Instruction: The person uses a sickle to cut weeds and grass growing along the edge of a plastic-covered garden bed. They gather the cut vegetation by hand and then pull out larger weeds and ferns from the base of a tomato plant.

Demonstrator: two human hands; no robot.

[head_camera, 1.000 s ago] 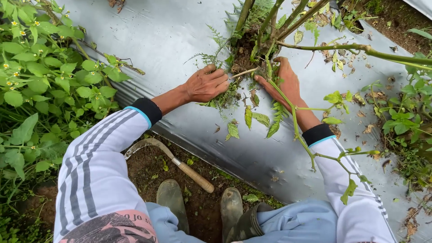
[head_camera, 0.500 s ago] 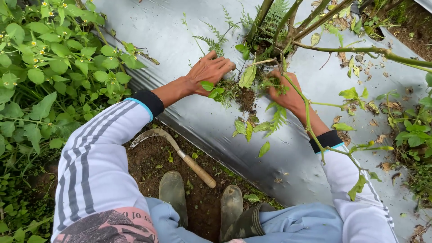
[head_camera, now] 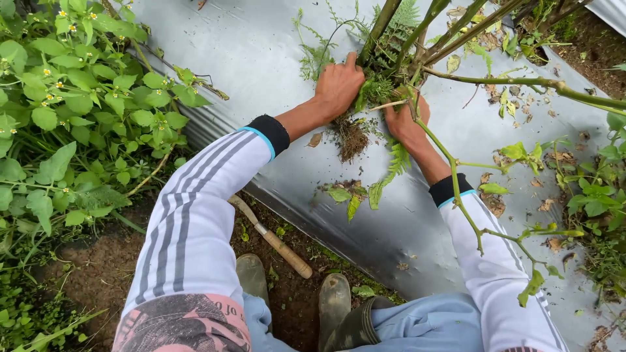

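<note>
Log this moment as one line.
left hand: gripping weeds | right hand: at plant stems | silver mulch sheet underneath

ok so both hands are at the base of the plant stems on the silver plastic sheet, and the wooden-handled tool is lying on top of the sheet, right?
Not quite. The wooden-handled tool lies on the bare brown soil beside the silver plastic sheet, near the green rubber boots, not on the sheet. The head view shows it. The left hand and right hand are indeed at the base of the plant stems.
</note>
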